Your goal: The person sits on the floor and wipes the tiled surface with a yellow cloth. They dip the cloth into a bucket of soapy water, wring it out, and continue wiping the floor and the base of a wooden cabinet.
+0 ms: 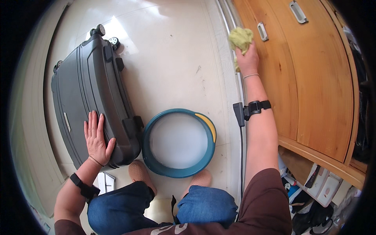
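Observation:
My left hand point(98, 144) rests flat, fingers extended, on the shell of a dark grey hard-shell suitcase point(79, 88) that lies on its side on the floor. Stretched far forward, my right hand point(248, 60) grips a crumpled yellow-green cloth point(241, 38). That cloth is against the metal rails point(229, 17) at the foot of a wooden cabinet point(270, 67). Between my feet and the suitcase's near end stands a teal basin point(148, 160) with a yellow handle inset, holding cloudy whitish water point(179, 141).
Light floor tiles point(173, 67) bear a few dark marks. The cabinet has metal recessed handles point(298, 11). Beneath it at the lower right is a cluttered shelf with boxes point(323, 185) and bags. A black cable point(241, 158) hangs from the device strapped to my right forearm.

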`<state>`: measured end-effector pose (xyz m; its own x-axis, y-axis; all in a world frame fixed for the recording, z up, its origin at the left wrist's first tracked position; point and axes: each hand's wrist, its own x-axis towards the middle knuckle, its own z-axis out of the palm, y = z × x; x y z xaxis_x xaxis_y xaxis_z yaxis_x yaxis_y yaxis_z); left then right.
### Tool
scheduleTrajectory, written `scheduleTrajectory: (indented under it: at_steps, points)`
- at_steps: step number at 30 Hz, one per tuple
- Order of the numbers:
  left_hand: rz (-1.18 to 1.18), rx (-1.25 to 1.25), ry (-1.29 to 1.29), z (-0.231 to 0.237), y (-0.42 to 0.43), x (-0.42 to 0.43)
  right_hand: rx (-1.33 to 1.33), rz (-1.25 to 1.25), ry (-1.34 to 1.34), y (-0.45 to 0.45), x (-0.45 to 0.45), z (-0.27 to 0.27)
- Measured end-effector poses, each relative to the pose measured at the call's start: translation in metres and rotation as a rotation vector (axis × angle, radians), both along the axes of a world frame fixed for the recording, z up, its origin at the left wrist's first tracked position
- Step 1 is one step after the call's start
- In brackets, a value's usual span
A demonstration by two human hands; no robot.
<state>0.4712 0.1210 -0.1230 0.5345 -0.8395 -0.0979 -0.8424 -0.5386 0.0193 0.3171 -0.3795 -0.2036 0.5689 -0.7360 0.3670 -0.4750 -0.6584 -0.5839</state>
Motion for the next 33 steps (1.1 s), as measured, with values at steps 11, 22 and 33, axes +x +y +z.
scheduleTrajectory:
  at_steps: [11,22,33]
  points:
    - [-0.015,-0.02,0.004,-0.004,0.002,0.002,-0.016,0.458,0.795,0.085,0.054,-0.094]
    - [-0.041,-0.049,-0.014,-0.003,-0.001,0.0,-0.031,0.586,0.721,0.144,-0.088,-0.099]
    - [-0.062,-0.096,-0.102,-0.02,0.009,0.004,0.099,0.425,0.715,0.259,-0.266,-0.097]
